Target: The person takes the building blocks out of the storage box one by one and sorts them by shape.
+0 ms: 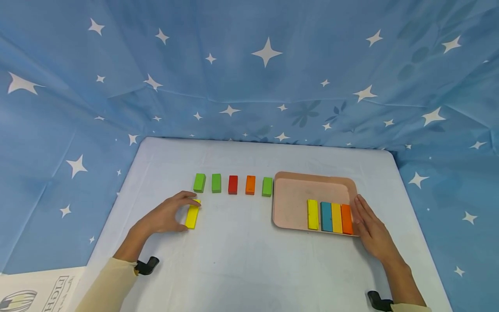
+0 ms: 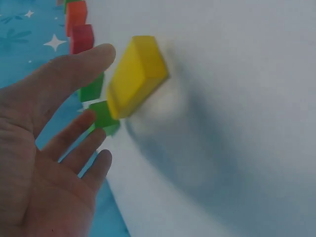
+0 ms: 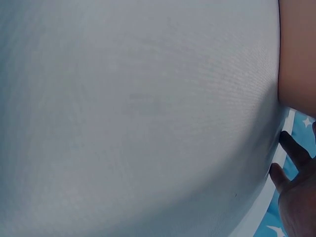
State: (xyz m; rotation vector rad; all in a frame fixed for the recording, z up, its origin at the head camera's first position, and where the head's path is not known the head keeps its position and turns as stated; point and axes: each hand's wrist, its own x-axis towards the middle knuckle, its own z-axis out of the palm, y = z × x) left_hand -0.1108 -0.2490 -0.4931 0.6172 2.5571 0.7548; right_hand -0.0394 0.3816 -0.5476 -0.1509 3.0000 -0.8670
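My left hand [image 1: 166, 213] curves around a yellow block [image 1: 192, 214] on the white table, fingertips right by its far end and thumb near its close end. In the left wrist view, the digits stand spread, with small gaps beside the yellow block [image 2: 136, 79]. My right hand [image 1: 374, 232] lies with straight fingers along the right rim of a pinkish-beige tray [image 1: 292, 195]. Inside the tray, along its near side, are a yellow block [image 1: 312, 214], a blue block [image 1: 326, 216], a yellow-orange block [image 1: 337, 217] and an orange block [image 1: 346, 219].
Left of the tray runs a spaced row: a green block [image 1: 199, 183], another green block [image 1: 216, 183], a red block [image 1: 232, 185], an orange block [image 1: 250, 185] and a third green block [image 1: 267, 186]. A printed sheet [image 1: 39, 290] lies at the lower left. Blue starry cloth [image 1: 241, 78] surrounds the table.
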